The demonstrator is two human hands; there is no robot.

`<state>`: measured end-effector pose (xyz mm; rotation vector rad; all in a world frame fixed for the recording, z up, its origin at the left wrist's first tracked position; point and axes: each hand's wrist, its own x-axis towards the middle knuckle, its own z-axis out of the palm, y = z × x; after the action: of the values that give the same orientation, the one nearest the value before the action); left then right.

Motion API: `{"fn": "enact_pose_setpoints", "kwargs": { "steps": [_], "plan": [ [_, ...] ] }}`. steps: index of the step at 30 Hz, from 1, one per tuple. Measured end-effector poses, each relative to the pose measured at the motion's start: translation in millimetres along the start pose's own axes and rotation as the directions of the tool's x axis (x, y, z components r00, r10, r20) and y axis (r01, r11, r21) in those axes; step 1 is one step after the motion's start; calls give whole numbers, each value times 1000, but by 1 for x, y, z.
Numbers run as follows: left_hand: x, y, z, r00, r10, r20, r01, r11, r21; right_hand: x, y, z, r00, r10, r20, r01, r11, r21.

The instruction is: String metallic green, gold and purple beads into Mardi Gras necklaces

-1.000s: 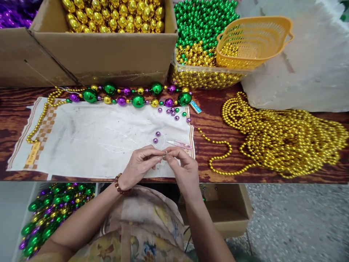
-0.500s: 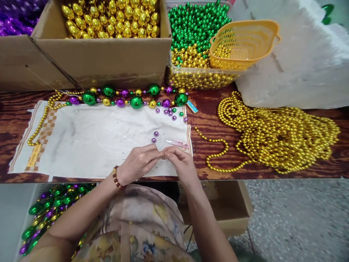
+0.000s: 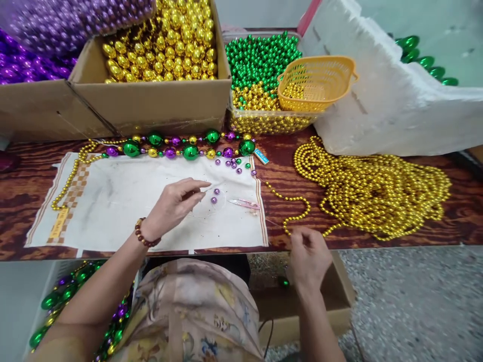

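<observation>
My left hand point(image 3: 177, 206), with a bead bracelet on its wrist, hovers over the white cloth point(image 3: 124, 201). Its fingers are stretched forward, thumb and forefinger apart. Just right of the fingertips lie two small purple beads point(image 3: 215, 196) and pink-handled thread snips point(image 3: 245, 203). Past the cloth's right edge, my right hand point(image 3: 310, 259) is closed at the table's front edge. A fine clear thread point(image 3: 277, 224) runs to it from the cloth. Across the cloth's back edge lies a strand of green, purple and gold beads point(image 3: 190, 152).
Gold bead strings point(image 3: 377, 196) are heaped on the right. Behind stand a cardboard box point(image 3: 158, 108) of gold beads, a clear tub point(image 3: 271, 123) of green and gold beads with an orange basket point(image 3: 320, 83), and a white sack point(image 3: 377, 100). An open carton point(image 3: 302, 327) sits below the table.
My hands were together over the cloth, fingertips pinched. My right hand has swung out right past the cloth; my left has drawn back left and its fingers have spread. The view has shifted.
</observation>
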<state>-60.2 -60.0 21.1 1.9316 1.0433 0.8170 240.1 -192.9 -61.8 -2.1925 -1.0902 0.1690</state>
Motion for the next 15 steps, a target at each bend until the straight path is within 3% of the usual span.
{"fn": "enact_pose_setpoints", "kwargs": {
  "steps": [3,7,10,15],
  "plan": [
    [10,20,-20,1000,5,-1,-5,995,-101,-14,30,-23,983,161,83,-131,948,-290],
    [23,49,-45,999,30,-23,-35,974,-224,-29,58,-40,905,376,199,-212,804,-556],
    [35,67,-63,998,34,-52,-49,949,-311,-34,76,-46,844,460,275,-188,735,-652],
    [55,92,-80,993,107,-45,-116,935,-334,-42,106,-45,706,573,416,-175,710,-682]
  ]
}}
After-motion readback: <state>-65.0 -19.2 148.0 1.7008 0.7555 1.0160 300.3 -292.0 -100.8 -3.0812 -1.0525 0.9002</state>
